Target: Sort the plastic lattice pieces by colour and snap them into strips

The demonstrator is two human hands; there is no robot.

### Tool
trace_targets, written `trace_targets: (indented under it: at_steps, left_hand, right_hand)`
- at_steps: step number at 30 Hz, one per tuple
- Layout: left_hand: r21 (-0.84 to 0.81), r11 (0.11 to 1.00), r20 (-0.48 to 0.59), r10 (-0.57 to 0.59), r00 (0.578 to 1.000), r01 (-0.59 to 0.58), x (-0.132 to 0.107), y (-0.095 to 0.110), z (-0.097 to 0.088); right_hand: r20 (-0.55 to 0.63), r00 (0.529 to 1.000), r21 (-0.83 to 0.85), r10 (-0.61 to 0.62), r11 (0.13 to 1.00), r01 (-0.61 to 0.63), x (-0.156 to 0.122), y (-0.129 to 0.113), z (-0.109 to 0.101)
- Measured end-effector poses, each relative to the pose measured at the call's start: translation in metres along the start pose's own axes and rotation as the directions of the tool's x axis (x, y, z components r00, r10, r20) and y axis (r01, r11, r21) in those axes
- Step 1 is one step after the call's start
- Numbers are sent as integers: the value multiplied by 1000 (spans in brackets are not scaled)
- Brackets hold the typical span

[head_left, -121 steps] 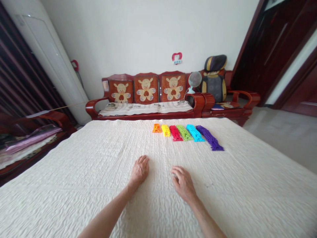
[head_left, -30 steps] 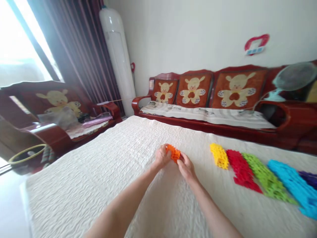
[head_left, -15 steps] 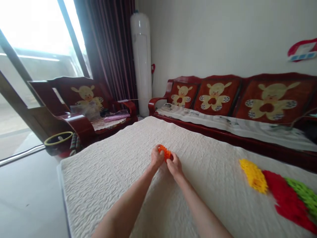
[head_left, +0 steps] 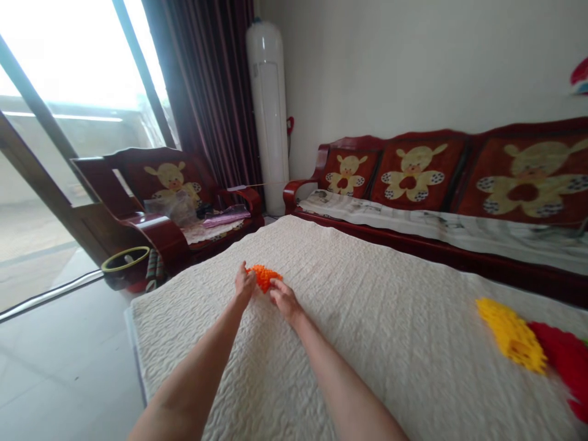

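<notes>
An orange plastic lattice piece point(head_left: 263, 277) lies low on the cream quilted cover point(head_left: 367, 331), towards its left end. My left hand point(head_left: 243, 284) grips its left edge and my right hand point(head_left: 283, 298) pinches its right edge, both with fingers closed on it. Far to the right a yellow lattice strip point(head_left: 512, 335) and a red lattice strip point(head_left: 567, 358) lie side by side on the cover.
A red wooden sofa point(head_left: 441, 184) with bear cushions runs along the far side. A matching armchair point(head_left: 160, 202) stands at the left with bags on it. A white standing unit point(head_left: 269, 110) and dark curtains point(head_left: 206, 92) fill the corner. A yellow-rimmed basin point(head_left: 125, 260) sits on the floor.
Both hands have carried the orange piece from the coloured row leftward across the cover and lowered it near the left end; my view has swung left with them.
</notes>
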State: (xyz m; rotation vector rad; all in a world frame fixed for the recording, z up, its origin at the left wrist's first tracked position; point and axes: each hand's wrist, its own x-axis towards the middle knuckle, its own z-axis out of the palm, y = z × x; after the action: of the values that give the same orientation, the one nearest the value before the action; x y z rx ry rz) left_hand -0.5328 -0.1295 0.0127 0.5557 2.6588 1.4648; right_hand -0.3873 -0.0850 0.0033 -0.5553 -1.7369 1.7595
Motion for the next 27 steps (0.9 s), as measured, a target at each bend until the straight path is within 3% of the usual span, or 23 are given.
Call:
trace_targets:
  at_steps: [4, 7, 10, 12, 15, 17, 19, 21, 23, 25, 27]
  left_hand:
    - [126, 976, -58, 184, 981, -175, -11, 1, 1]
    - [299, 902, 25, 320, 947, -313, -30, 5, 8]
    - [427, 814, 123, 381, 917, -395, -47, 6, 12]
    - [476, 782, 134, 388, 912, -403, -51, 5, 11]
    - [494, 773, 129, 387, 913, -398, -46, 4, 9]
    - [514, 778, 107, 360, 927, -362, -43, 9, 13]
    - [516, 768, 96, 388, 917, -379, -47, 21, 23]
    - [467, 751, 135, 461, 877, -467, -64, 39, 41]
    - [369, 731, 207, 537, 818, -574, -90, 61, 66]
    - [248, 713, 278, 596, 754, -655, -123, 86, 95]
    - [91, 683, 357, 657, 664, -724, -156, 112, 127]
  right_hand:
    - [12, 999, -8, 42, 999, -42, -17, 2, -18]
    - [10, 999, -56, 35, 998, -34, -41, -5, -49]
    - [43, 999, -232, -21, 972, 30, -79, -19, -99]
    - [22, 999, -351, -41, 935, 46, -110, -28, -138]
    - [-152, 987, -430, -58, 903, -13, -158, -35, -197]
    - [-364, 927, -398, -85, 915, -72, -186, -33, -233]
    - [-579, 805, -347, -131, 933, -98, -206, -29, -266]
    - [-727, 657, -353, -198, 929, -111, -219, -25, -295]
    - [-791, 550, -403, -268, 904, -139, -224, -25, -319]
    - [-803, 503, -449, -320, 879, -158, -225, -25, -336]
    - [-785, 495, -505, -373, 848, -161, -224, -24, -347]
